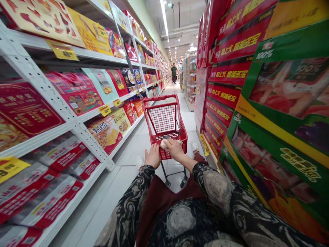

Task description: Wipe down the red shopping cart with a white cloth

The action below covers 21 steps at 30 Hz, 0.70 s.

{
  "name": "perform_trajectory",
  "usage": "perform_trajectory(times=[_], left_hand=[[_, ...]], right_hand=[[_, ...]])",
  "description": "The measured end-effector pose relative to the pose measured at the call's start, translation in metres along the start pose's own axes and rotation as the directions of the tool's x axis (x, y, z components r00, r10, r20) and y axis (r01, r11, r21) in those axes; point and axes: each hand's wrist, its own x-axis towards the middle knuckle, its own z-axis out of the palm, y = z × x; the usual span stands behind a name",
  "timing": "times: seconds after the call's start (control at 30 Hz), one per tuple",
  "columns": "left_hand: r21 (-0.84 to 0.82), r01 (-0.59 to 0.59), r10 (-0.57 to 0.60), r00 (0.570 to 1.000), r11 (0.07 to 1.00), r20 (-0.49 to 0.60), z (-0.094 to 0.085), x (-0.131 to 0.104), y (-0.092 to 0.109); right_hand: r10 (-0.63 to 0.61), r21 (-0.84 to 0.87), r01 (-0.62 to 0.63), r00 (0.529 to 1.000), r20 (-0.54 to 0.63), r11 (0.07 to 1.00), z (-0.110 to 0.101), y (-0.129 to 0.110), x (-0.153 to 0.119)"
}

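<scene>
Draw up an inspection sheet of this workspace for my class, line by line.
Surface: pale tiled floor.
Things in use: red shopping cart with mesh panels; small crumpled white item at its near edge, material unclear.
Clutter: nothing seen loose on the floor.
Hands: left hand at the cart's near side, grip unclear; right hand over the white item.
Cables: nothing seen along the floor.
Surroundings: white shelves of packaged goods at left, stacked red cartons and green cartons at right, another person ahead.
</scene>
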Motion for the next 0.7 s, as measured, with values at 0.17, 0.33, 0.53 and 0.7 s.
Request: perform_trajectory(times=[0.17,0.33,0.53,0.7], left_hand=[[-0.006,0.033,-0.032,0.999,0.999,0.031,-0.003,0.003,0.003],[-0.016,0.046,-0.045,0.999,0.999,0.022,0.001,-0.004,0.008],[0.028,0.01,-0.009,0.999,1.0,-0.041,0.003,-0.016,0.009],[0.012,-0.012,0.012,0.999,1.0,-0.045,-0.004,-0.01,0.002]], right_hand=[[0.095,-0.009,-0.095,0.996,-0.006,0.995,-0.009,0.014,-0.003],[0.009,0.014,-0.009,0.999,0.032,1.0,-0.009,-0.008,-0.003],[-0.051,0.057,0.05,0.998,0.024,0.997,-0.011,-0.002,-0.01],[0.073,0.054,-0.069,0.994,-0.078,0.996,-0.017,0.036,-0.025]])
